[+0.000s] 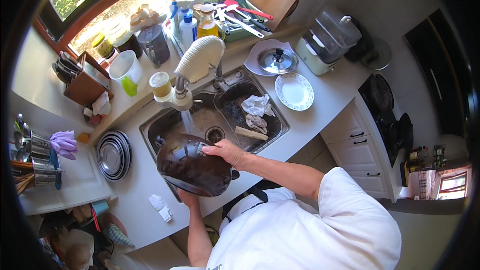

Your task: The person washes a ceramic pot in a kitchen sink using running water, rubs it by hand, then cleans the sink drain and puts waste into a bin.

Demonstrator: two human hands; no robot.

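Observation:
A dark brown glazed pot (191, 165) with small side handles is tipped on its side over the front left of a double-bowl steel sink (280, 116). My right hand (227, 152) grips its right side, thumb lying on the outer wall. At the lower edge, my left hand (188, 197) holds the pot from beneath, its fingers mostly hidden. Water (187, 120) runs from a tap with a white filter unit (174, 98) into the left bowl, just behind the pot. The pot's inside cannot be seen.
Crumpled white plastic (258, 105), a cloth (256, 123) and a pale stick (251, 133) lie in the right bowl. A patterned plate (294, 92) and a steel lid (278, 61) sit to the right. Nested steel bowls (114, 155) and crumpled tissue (160, 208) are on the left counter.

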